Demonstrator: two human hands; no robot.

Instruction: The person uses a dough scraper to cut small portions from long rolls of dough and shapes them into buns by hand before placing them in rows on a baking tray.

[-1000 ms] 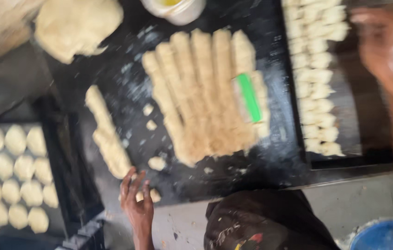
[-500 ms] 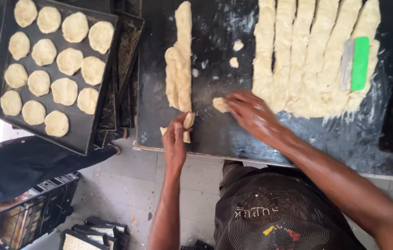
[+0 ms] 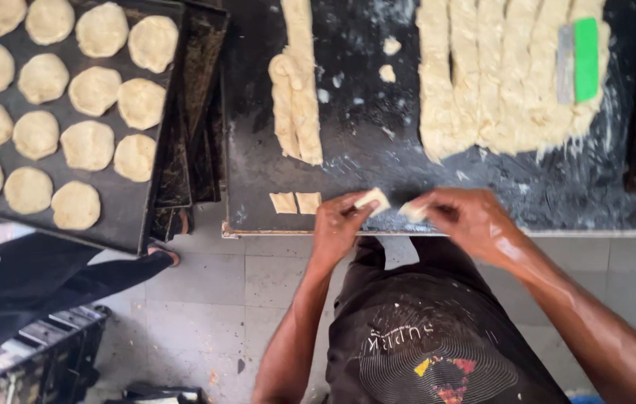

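Note:
At the near edge of the dark floured worktop (image 3: 378,179), my left hand (image 3: 336,228) pinches a small pale dough piece (image 3: 372,200). My right hand (image 3: 467,221) grips another small dough piece (image 3: 413,212) close beside it. Two cut dough squares (image 3: 295,203) lie flat on the worktop just left of my left hand. A narrow dough strip (image 3: 297,90) lies further back. Several long dough strips (image 3: 497,82) lie side by side at the back right, with a green-handled scraper (image 3: 578,60) resting on them.
A black baking tray (image 3: 145,224) on the left holds several flat round dough discs (image 3: 71,112), stacked over other trays. A person's dark-clad leg and foot (image 3: 48,273) stands on the tiled floor at the left. Dark crates (image 3: 26,359) sit at bottom left.
Both hands have drawn back to the worktop's near edge, each holding a dough piece. Two dough squares now lie left of my left hand. The view has shifted.

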